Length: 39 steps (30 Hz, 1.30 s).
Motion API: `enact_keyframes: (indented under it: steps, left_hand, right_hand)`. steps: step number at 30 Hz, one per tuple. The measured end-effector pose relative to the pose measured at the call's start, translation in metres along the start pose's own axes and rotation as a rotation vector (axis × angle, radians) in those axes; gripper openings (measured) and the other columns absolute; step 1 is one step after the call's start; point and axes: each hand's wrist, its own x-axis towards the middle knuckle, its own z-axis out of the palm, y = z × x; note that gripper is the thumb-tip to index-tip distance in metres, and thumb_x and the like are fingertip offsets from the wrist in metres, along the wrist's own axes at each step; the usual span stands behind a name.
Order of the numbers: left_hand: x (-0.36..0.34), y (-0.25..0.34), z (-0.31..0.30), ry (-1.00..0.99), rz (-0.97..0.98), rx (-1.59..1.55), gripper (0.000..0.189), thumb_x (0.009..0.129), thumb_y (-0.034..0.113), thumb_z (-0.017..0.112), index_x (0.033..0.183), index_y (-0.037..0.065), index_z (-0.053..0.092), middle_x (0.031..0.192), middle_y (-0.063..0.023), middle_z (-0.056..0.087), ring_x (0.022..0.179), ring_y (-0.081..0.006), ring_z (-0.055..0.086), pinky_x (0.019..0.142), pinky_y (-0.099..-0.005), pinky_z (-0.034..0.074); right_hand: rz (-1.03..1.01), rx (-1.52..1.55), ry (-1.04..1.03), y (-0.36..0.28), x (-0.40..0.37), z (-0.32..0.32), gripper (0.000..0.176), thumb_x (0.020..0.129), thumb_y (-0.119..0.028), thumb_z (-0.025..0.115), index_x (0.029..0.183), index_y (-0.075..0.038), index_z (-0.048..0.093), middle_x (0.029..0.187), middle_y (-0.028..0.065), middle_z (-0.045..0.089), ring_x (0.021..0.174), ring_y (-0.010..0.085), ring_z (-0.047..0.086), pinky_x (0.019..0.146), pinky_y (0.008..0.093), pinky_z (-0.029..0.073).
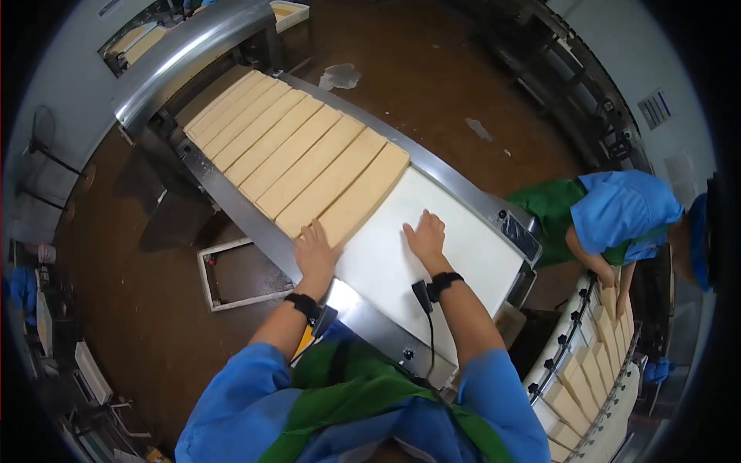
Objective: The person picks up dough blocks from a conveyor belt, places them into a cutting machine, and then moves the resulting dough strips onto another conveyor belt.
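Note:
Long pale-tan slabs (308, 164) lie side by side across the conveyor. My left hand (314, 251) is at the near end of the closest slab (370, 193), its fingers outstretched over the slab's end. Over the white belt (463, 224), to the right of that slab, my right hand (427, 238) is open with thumb and fingers apart and nothing in it. Both wrists wear black bands with small devices, and a cable hangs from the right one.
A curved metal hood (193, 58) spans the conveyor's far end. At right, a person (617, 208) in blue and green handles pale strips on a second conveyor (556, 359). A metal floor frame (204, 278) stands left of my conveyor. A fan (46, 143) is at far left.

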Motion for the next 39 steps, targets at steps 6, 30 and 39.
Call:
enact_keyframes:
  steps: [6, 30, 39]
  left_hand:
    - [-0.001, -0.001, -0.015, -0.001, 0.061, 0.034, 0.088, 0.07, 0.056, 0.066, 0.133, 0.0, 0.038, 0.111, -0.0165, 0.047, 0.086, -0.0274, 0.052, 0.07, -0.0352, 0.046]
    - [-0.06, 0.062, -0.054, -0.724, 0.595, -0.622, 0.076, 0.068, 0.037, 0.075, 0.12, -0.003, 0.036, 0.108, -0.0274, 0.042, 0.091, -0.0481, 0.053, 0.077, -0.052, 0.048]
    - [-0.136, 0.143, -0.075, -0.419, 0.799, -0.671, 0.07, 0.067, 0.022, 0.075, 0.119, -0.006, 0.037, 0.111, -0.0304, 0.038, 0.098, -0.0473, 0.049, 0.081, -0.0475, 0.048]
  right_hand:
    - [0.09, -0.009, -0.039, -0.072, 0.089, -0.002, 0.067, 0.087, -0.05, 0.047, 0.143, -0.018, 0.029, 0.149, 0.02, 0.015, 0.129, 0.0391, 0.029, 0.1, 0.0491, 0.032]
    - [0.837, 0.213, 0.114, 0.073, -0.042, -0.114, 0.087, 0.068, -0.041, 0.068, 0.134, 0.001, 0.029, 0.146, 0.0302, 0.008, 0.124, 0.048, 0.034, 0.096, 0.0453, 0.041]
    - [0.922, 0.432, 0.633, 0.169, -0.194, -0.137, 0.076, 0.071, -0.032, 0.067, 0.126, 0.003, 0.028, 0.131, 0.0323, 0.024, 0.114, 0.0478, 0.041, 0.094, 0.0472, 0.041]
